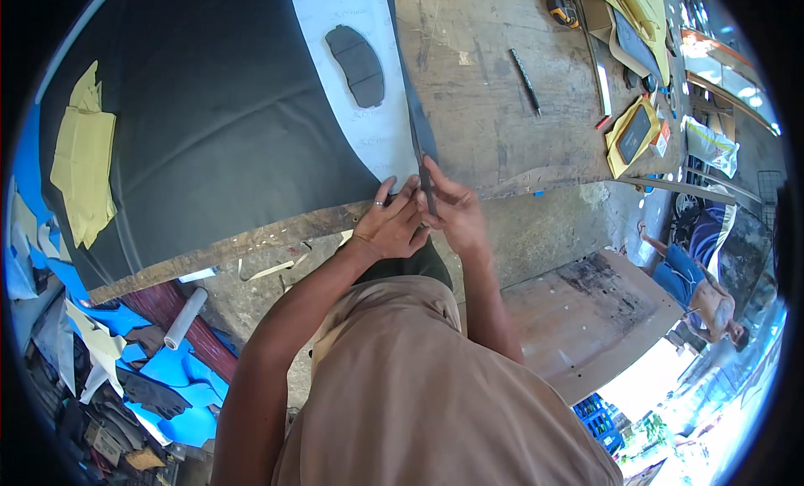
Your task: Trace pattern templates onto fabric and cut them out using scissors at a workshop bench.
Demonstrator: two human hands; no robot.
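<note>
A large black sheet covers the left of the wooden table, with a white paper strip lying along its right side. On the strip rests a dark, curved-edged flat piece. My left hand is closed on the sheet's near end at the table edge, fingertips by the tip of the strip. Close beside it, my right hand grips dark scissors, whose blades point away from me along the sheet's right edge. My fingers partly hide the handles.
On the table lie a pen, a tape measure and yellow pieces. More yellow pieces rest on the sheet. Blue and dark scraps are heaped lower left. Another person is at the far right.
</note>
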